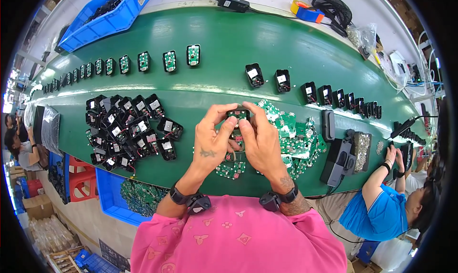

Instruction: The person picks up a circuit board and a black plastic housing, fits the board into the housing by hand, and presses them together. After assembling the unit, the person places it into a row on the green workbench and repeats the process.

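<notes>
My left hand (212, 134) and my right hand (263, 142) are closed around a small black plastic case (244, 113) above the middle of the table. Both thumbs press down on the green circuit board inside it, and the fingers wrap its far side. Beneath and to the right of my hands spreads a pile of loose green circuit boards (298, 142). Left of my hands lies a heap of black cases (114, 130) with small white parts and wires inside. A few boards directly under my hands are partly hidden.
A row of cases with green boards (143, 61) runs off to the far left; another row of cases (310, 92) runs right. Blue bins stand at back left (107, 22) and below the table edge (107, 194). A dark charger-like device (338, 163) and a co-worker (381, 206) are right.
</notes>
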Available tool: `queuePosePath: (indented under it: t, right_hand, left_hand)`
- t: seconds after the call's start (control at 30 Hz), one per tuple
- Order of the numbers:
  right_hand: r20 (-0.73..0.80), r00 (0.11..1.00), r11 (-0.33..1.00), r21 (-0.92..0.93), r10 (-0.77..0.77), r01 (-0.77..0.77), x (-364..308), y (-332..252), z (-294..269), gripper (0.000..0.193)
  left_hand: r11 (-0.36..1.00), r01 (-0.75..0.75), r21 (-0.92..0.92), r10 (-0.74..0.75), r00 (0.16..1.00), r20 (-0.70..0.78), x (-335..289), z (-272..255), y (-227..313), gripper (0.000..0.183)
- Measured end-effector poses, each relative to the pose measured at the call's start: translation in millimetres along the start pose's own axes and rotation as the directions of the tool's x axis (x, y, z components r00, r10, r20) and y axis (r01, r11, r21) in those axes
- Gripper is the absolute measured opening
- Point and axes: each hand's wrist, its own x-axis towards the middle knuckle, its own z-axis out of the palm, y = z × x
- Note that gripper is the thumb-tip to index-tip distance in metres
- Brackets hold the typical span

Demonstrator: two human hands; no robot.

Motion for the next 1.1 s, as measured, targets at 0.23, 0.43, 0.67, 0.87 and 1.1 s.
queuePosePath:
  t: [0.23,0.43,0.67,0.87,1.1]
  right_hand:
    - [0.062,0.998,0.996,0.09,-0.029,0.023,1.3,9.0,5.3,0.037]
    - [0.018,0.999,0.981,0.191,-0.039,0.035,4.3,20.5,15.0,0.033]
    - [0.049,0.996,0.969,0.232,0.072,-0.082,26.0,39.6,17.6,0.035]
    - [-0.062,0.982,0.944,-0.293,-0.178,0.152,46.2,46.5,-33.6,0.036]
    - [0.24,0.959,0.808,-0.528,-0.153,0.262,9.3,57.9,-17.2,0.026]
  left_hand:
    - [0.996,0.025,-0.085,-0.023,1.0,0.017,5.5,4.6,1.1,0.026]
    - [0.999,-0.04,-0.012,0.04,0.999,-0.018,4.9,5.3,-7.8,0.026]
    - [0.926,-0.315,0.209,0.319,0.948,0.013,37.3,2.2,-26.8,0.028]
    - [0.977,-0.08,0.197,0.119,0.974,-0.194,150.5,-15.9,-29.6,0.024]
    - [0.787,0.037,0.616,0.102,0.976,-0.19,192.6,-31.2,-50.3,0.054]
